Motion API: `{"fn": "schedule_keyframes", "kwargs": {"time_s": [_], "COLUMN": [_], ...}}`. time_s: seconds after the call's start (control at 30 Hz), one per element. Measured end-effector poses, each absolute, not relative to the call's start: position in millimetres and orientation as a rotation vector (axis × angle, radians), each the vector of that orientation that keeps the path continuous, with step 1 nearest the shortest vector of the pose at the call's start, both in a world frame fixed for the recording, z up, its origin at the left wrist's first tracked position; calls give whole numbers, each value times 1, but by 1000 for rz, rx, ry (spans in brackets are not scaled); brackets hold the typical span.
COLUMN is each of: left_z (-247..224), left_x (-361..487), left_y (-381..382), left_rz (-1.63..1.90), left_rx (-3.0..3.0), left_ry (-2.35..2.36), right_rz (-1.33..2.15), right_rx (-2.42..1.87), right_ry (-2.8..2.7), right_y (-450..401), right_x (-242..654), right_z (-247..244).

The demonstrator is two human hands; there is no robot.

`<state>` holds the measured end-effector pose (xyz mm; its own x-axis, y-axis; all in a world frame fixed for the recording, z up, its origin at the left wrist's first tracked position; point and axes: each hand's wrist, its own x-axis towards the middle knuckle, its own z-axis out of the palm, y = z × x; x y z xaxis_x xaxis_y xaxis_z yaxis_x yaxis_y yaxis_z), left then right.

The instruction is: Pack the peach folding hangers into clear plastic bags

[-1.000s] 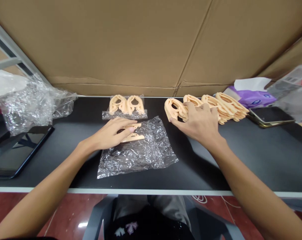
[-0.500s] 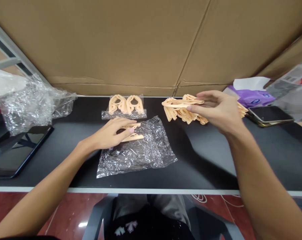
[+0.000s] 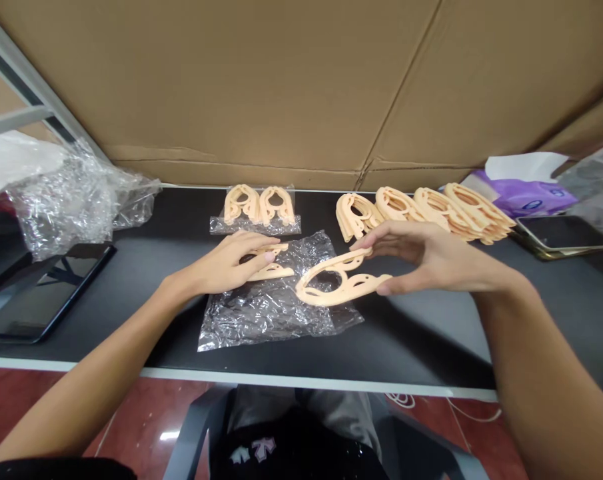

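Observation:
My left hand (image 3: 231, 263) rests on a cream plastic folding hanger (image 3: 271, 272), its fingers over the hanger's rounded end, above a clear crinkled plastic bag (image 3: 271, 320). My right hand (image 3: 421, 257) grips the two leg tips of another cream hanger (image 3: 331, 293), whose rounded end points left over the bag's right part. Behind, two cream hanger stacks (image 3: 276, 207) lie side by side in a clear bag. Several loose stacks of cream hangers (image 3: 396, 203) stand in a row at the back right.
At the left are a dark tablet (image 3: 51, 287) and crumpled clear plastic (image 3: 81, 200). A purple tissue pack (image 3: 528, 193) and a phone (image 3: 566, 233) lie at the right. Cardboard (image 3: 261, 87) stands behind the black table (image 3: 171, 353).
My right hand has moved left and nearer, carrying a hanger from the loose stacks to over the bag. My left hand stays on its hanger. The view has shifted slightly.

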<state>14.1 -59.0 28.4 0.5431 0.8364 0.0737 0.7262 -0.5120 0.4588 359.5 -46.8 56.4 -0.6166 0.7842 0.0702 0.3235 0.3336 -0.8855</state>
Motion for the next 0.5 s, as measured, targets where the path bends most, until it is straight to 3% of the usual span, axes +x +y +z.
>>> {"fn": "schedule_keyframes", "kwargs": {"time_s": [0.2, 0.5], "left_z": [28, 26], "left_x": [17, 18], "left_y": [-61, -63], "left_rz": [357, 368], "left_rx": [2502, 2523], "left_ry": [1291, 1325], "right_rz": [955, 823], "right_rx": [-1024, -963], "right_ry": [-2400, -2477], "right_y": [-59, -77], "right_x": [331, 295], "right_z": [53, 27]}}
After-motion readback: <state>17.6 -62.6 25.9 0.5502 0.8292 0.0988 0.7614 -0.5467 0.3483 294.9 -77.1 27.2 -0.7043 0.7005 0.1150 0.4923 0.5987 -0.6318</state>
